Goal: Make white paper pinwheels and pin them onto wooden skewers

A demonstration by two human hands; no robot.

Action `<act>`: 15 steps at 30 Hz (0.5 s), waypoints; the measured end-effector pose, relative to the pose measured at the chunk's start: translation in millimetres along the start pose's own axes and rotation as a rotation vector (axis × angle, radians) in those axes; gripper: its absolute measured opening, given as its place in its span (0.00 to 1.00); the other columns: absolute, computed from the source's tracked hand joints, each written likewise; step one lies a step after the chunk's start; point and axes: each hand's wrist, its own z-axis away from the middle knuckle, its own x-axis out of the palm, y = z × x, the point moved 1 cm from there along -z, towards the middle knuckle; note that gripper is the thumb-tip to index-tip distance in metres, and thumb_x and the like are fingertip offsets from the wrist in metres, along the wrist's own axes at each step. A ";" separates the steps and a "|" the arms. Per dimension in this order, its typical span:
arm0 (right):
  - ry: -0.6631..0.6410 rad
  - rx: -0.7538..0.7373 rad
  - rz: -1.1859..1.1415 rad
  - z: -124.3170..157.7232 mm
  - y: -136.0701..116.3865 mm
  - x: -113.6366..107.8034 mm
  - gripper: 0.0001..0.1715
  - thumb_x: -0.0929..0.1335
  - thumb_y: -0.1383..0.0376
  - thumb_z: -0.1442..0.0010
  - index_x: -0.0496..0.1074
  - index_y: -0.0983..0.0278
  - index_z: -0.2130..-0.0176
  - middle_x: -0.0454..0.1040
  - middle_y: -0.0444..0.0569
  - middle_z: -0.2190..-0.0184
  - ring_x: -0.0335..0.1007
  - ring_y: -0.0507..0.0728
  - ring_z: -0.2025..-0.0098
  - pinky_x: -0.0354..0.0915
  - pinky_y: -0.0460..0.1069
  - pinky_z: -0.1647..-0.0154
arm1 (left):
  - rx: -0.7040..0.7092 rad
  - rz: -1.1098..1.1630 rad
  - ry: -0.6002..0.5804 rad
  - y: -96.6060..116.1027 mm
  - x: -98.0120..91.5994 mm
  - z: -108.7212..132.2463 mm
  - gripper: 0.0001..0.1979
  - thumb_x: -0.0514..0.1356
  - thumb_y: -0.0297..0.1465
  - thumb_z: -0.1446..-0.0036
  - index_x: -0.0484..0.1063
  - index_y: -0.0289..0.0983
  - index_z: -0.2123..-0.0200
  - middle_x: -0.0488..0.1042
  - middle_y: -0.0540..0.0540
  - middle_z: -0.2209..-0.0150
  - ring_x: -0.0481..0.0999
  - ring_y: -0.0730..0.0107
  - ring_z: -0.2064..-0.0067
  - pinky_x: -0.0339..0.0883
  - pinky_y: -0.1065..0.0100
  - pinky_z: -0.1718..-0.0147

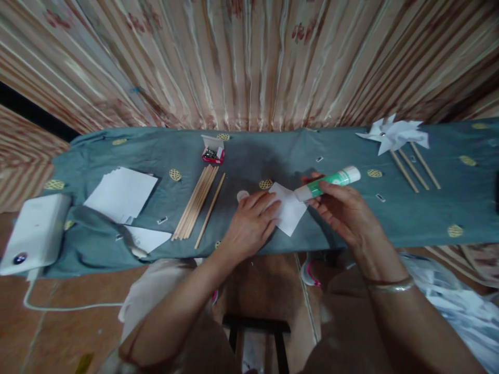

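Observation:
In my right hand (345, 208) is a green and white glue stick (331, 184), tilted, with its lower left end touching the right corner of a small white paper (290, 210). My left hand (251, 224) lies over the left part of that paper, fingers stretched and pressing it on the cloth; its thumb is hidden. Just beyond the left fingers sits a small round whitish piece (243, 195), perhaps the glue cap. Left of this hand lie a single wooden stick (210, 210) and a bundle of several wooden sticks (196, 203).
A red box (213, 150) of small metal pins stands open at the back. Paper sheets (120, 195) and a white device (37, 234) with a cable lie left. White paper pinwheels (393, 135) on sticks lie far right. The blue-green cloth (249, 150) has a front edge near my knees.

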 end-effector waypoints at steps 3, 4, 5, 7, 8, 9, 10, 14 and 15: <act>0.031 -0.024 0.031 0.9 2.4 4.8 0.16 0.75 0.52 0.51 0.76 0.59 0.66 0.80 0.48 0.64 0.78 0.58 0.60 0.73 0.54 0.55 | 0.028 0.033 -0.079 9.7 15.3 3.6 0.23 0.56 0.41 0.37 0.66 0.35 0.42 0.64 0.32 0.37 0.58 0.48 0.34 0.59 0.47 0.43; 0.038 -0.037 0.051 1.4 3.0 6.4 0.17 0.76 0.52 0.52 0.76 0.59 0.67 0.80 0.47 0.66 0.78 0.59 0.60 0.73 0.55 0.54 | 0.021 0.037 -0.098 11.4 18.5 4.4 0.25 0.58 0.42 0.38 0.66 0.36 0.42 0.62 0.32 0.37 0.57 0.46 0.33 0.59 0.47 0.43; 0.040 -0.052 0.079 1.9 3.3 7.6 0.18 0.76 0.51 0.53 0.76 0.59 0.67 0.80 0.47 0.68 0.77 0.59 0.61 0.72 0.55 0.53 | 0.014 0.041 -0.114 12.5 20.8 4.9 0.26 0.59 0.43 0.39 0.67 0.36 0.43 0.62 0.31 0.36 0.56 0.46 0.33 0.59 0.47 0.43; 0.037 -0.084 0.146 2.6 3.1 8.9 0.18 0.77 0.50 0.53 0.77 0.58 0.67 0.80 0.46 0.69 0.77 0.59 0.61 0.71 0.56 0.52 | -0.004 0.048 -0.139 13.5 22.9 5.6 0.26 0.60 0.43 0.41 0.67 0.36 0.43 0.61 0.30 0.36 0.56 0.45 0.33 0.58 0.46 0.43; 0.040 -0.097 0.179 2.6 2.8 9.0 0.18 0.77 0.50 0.53 0.77 0.58 0.67 0.80 0.46 0.68 0.76 0.58 0.61 0.70 0.57 0.52 | -0.011 0.050 -0.144 13.6 23.1 5.8 0.26 0.61 0.43 0.41 0.67 0.36 0.44 0.61 0.29 0.36 0.56 0.45 0.33 0.58 0.46 0.42; 0.051 -0.112 0.205 2.4 2.5 8.9 0.18 0.77 0.51 0.54 0.77 0.58 0.67 0.80 0.46 0.67 0.76 0.58 0.62 0.71 0.56 0.53 | -0.017 0.053 -0.147 13.5 23.2 5.9 0.26 0.61 0.43 0.41 0.67 0.37 0.44 0.60 0.29 0.36 0.56 0.44 0.33 0.58 0.46 0.42; 0.069 -0.125 0.221 2.1 2.3 8.8 0.18 0.78 0.51 0.55 0.77 0.58 0.67 0.80 0.45 0.67 0.75 0.57 0.63 0.71 0.56 0.55 | -0.021 0.057 -0.146 13.4 23.2 5.9 0.26 0.61 0.42 0.41 0.67 0.37 0.44 0.60 0.29 0.36 0.56 0.44 0.33 0.57 0.46 0.42; 0.134 -0.172 0.270 1.2 2.5 9.7 0.17 0.79 0.54 0.58 0.78 0.59 0.68 0.78 0.43 0.70 0.72 0.54 0.68 0.70 0.52 0.62 | -0.026 0.075 -0.132 13.3 24.1 6.1 0.26 0.61 0.43 0.42 0.67 0.37 0.44 0.58 0.29 0.35 0.55 0.42 0.32 0.56 0.45 0.41; 0.138 -0.180 0.308 1.6 2.7 10.4 0.17 0.79 0.54 0.57 0.78 0.59 0.67 0.78 0.44 0.71 0.72 0.54 0.69 0.69 0.51 0.64 | -0.028 0.080 -0.130 13.3 24.3 6.2 0.26 0.62 0.43 0.42 0.67 0.37 0.44 0.58 0.29 0.35 0.54 0.42 0.32 0.56 0.45 0.41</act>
